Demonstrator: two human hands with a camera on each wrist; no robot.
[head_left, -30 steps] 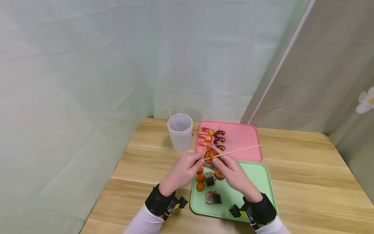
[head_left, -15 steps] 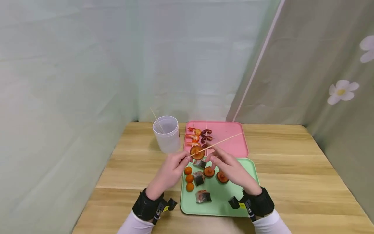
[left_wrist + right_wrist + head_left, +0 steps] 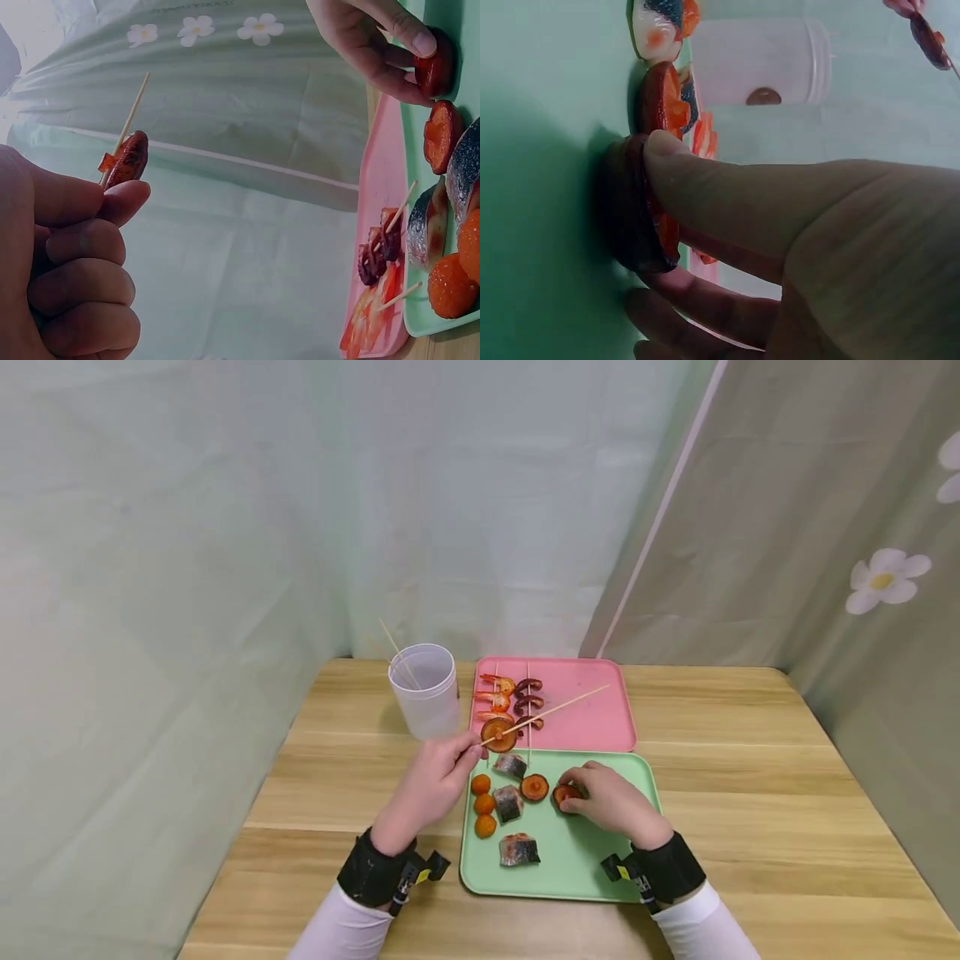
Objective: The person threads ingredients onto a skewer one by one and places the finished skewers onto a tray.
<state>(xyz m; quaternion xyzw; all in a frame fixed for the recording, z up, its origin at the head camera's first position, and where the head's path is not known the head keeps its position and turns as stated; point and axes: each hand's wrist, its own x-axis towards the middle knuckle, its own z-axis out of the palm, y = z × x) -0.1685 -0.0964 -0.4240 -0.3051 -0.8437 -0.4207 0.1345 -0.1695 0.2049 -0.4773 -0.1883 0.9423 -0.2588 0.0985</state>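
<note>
My left hand [image 3: 427, 785] pinches a thin wooden skewer [image 3: 566, 704] near one end, above the trays. A brown mushroom cap [image 3: 492, 725] is threaded on it, close to the fingers, and the long free end points up to the right. Over the green tray [image 3: 570, 872], my right hand [image 3: 617, 802] grips another mushroom cap [image 3: 622, 202] between thumb and fingers, low at the tray surface. A third mushroom cap [image 3: 534, 787] lies just left of it. Several fish pieces [image 3: 519, 850] and orange balls [image 3: 484, 804] lie on the tray's left side.
Behind the green tray is a pink tray [image 3: 585, 706] with skewered shrimp [image 3: 491, 700] and skewered dark curled pieces [image 3: 529, 702]. A whitish plastic cup [image 3: 429, 710] with thin sticks stands left of it. Curtains hang behind the wooden table [image 3: 337, 760].
My right hand has let go of the skewer, moved down to the right and taken hold of a mushroom cap on the green tray. My left hand keeps the skewer raised.
</note>
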